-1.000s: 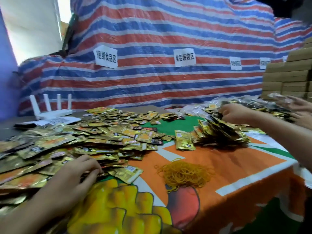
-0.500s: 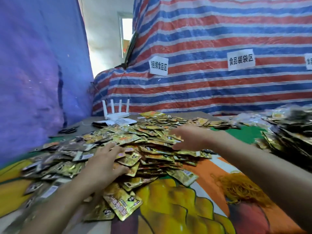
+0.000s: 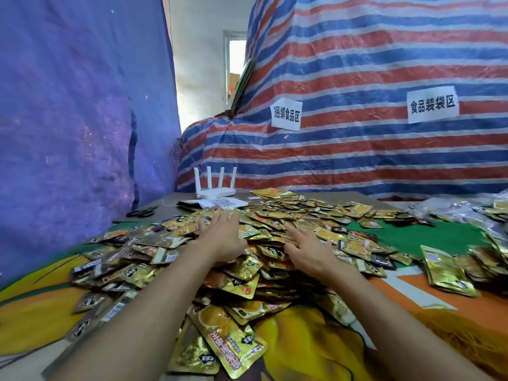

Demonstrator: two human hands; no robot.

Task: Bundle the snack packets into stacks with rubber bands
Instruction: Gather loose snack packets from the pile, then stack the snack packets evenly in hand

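Sprawling over the bench's orange-and-yellow printed cloth (image 3: 308,342), a loose heap of flat, shiny gold foil snack packets (image 3: 243,284) lies unbundled. Left hand (image 3: 223,237) and right hand (image 3: 308,253) lie flat on the heap's middle, fingers straight, gripping nothing. Beyond the heap stands a white four-antenna router (image 3: 215,191).

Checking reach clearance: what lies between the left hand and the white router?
In the head view, a printed white sheet lies between the left hand and the router, past the edge of the packets under the fingers.
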